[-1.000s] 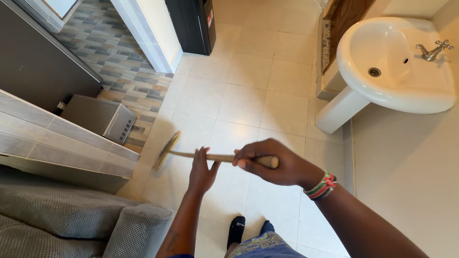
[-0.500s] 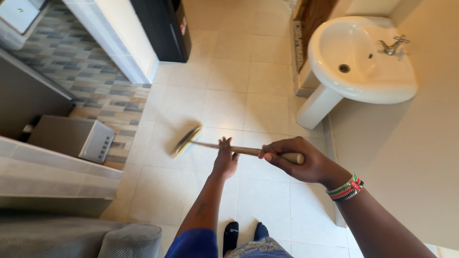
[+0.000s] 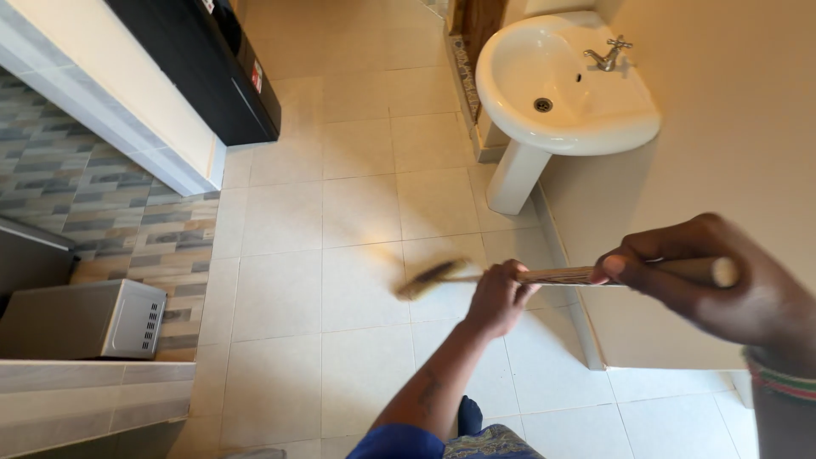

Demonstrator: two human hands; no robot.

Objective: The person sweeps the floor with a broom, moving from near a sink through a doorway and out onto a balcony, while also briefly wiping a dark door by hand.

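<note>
We note the right hand [image 3: 731, 297] with closed grip on the broom [image 3: 552, 275] handle's top end, the left hand [image 3: 497, 297] clasped midway down, its blurred brush head over the tiled floor [image 3: 357, 212] near the pedestal sink [image 3: 565, 81].

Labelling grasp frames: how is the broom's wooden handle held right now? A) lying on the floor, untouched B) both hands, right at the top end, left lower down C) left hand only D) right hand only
B: the right hand wraps the top end of the wooden handle, the left hand grips it lower down, nearer the blurred broom head above the tiled floor.
</note>
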